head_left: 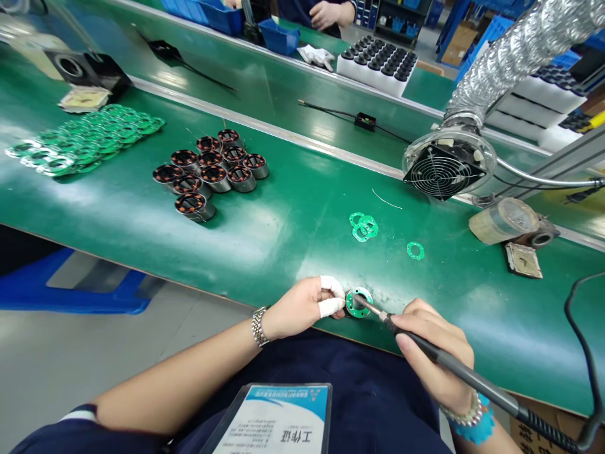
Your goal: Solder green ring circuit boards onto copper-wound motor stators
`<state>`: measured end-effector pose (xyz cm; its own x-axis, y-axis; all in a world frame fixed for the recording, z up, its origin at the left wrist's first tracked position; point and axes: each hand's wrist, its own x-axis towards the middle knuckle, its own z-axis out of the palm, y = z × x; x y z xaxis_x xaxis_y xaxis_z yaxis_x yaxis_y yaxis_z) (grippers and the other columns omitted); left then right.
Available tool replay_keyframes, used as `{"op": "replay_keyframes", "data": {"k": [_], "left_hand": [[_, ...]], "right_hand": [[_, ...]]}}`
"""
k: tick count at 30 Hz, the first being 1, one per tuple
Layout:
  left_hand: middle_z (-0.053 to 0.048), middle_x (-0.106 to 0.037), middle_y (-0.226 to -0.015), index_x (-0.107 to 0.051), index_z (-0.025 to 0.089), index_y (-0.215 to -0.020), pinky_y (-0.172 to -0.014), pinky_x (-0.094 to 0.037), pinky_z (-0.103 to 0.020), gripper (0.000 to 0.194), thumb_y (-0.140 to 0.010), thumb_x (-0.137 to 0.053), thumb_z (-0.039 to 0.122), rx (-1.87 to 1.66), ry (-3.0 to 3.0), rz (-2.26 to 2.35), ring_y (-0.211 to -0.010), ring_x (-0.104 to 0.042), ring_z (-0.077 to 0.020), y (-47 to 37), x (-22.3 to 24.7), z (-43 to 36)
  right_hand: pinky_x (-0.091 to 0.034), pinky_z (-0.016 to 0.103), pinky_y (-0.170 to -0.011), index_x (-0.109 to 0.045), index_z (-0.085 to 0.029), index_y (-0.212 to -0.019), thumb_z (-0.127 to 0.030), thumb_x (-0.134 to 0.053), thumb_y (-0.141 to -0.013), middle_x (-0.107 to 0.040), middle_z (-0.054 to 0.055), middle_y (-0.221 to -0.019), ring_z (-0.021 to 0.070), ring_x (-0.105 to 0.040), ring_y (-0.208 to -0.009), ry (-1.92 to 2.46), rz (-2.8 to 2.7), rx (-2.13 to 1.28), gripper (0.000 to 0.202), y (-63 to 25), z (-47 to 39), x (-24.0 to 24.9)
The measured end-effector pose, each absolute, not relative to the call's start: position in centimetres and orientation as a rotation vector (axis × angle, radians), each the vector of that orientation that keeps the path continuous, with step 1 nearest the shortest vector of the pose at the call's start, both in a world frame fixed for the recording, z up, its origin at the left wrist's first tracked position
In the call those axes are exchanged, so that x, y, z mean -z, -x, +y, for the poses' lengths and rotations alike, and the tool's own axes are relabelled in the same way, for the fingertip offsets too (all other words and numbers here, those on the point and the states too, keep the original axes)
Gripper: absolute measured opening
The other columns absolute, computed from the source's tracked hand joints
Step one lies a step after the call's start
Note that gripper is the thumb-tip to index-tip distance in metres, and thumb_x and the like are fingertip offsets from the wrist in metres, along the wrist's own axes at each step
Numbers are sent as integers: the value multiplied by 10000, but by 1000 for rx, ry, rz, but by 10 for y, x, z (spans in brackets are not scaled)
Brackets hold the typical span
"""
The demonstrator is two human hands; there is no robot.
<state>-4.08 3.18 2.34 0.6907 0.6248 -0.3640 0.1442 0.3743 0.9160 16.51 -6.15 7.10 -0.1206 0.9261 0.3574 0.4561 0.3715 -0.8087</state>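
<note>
My right hand point(439, 350) is wrapped round a soldering iron point(456, 366), whose metal tip reaches the green ring-shaped circuit board point(350, 309) near the bench edge. That board sits on top of a round motor stator, mostly hidden under it. White covers wrap the thumb and a finger of my left hand point(309, 306), which is closed at the left side of the stator and steadies it. Beyond my hands lie a few loose green ring boards point(363, 227) and a single ring board point(415, 251).
Several copper-wound stators point(215, 176) stand left of centre, with rows of green boards point(89, 140) farther left. A fan with a foil duct point(439, 167) overhangs the right side. Near it are a plastic jar point(503, 221) and a sponge tray point(523, 260). Another person's hand point(325, 14) shows across the bench.
</note>
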Motion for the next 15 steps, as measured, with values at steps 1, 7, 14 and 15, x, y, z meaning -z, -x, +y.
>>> {"op": "replay_keyframes", "data": {"k": [1, 7, 14, 15], "left_hand": [[-15, -655, -672, -525, 149, -738, -661, -455, -262, 106, -740, -597, 227, -351, -1168, 785, -665, -626, -136, 41, -24, 32], [-11, -642, -666, -526, 142, -740, -665, -457, -258, 119, -728, -618, 216, -358, -1135, 802, -662, -621, -132, 40, -25, 33], [-39, -643, -797, -567, 128, -843, -729, -491, -308, 214, -744, -636, 305, -421, -904, 844, -711, -623, -137, 44, -26, 26], [-45, -644, -831, -571, 129, -871, -738, -493, -314, 241, -733, -650, 310, -425, -855, 858, -722, -624, -139, 45, -26, 23]], "right_hand": [[-499, 336, -580, -616, -207, -1026, -107, -542, -790, -611, 30, -646, 171, -581, -607, 1214, -1724, -650, 266, -166, -61, -70], [-489, 355, -903, -517, -217, -1097, -114, -553, -812, -623, 93, -1112, 211, -588, -1057, 1227, -1931, -726, 306, -164, -40, -56], [-495, 329, -880, -460, -218, -1128, -175, -606, -793, -615, 82, -1087, 191, -598, -1013, 1337, -1958, -722, 368, -157, -34, -39], [-498, 330, -872, -462, -219, -1121, -184, -622, -783, -617, 81, -1075, 194, -601, -1001, 1365, -1930, -677, 376, -155, -37, -37]]}}
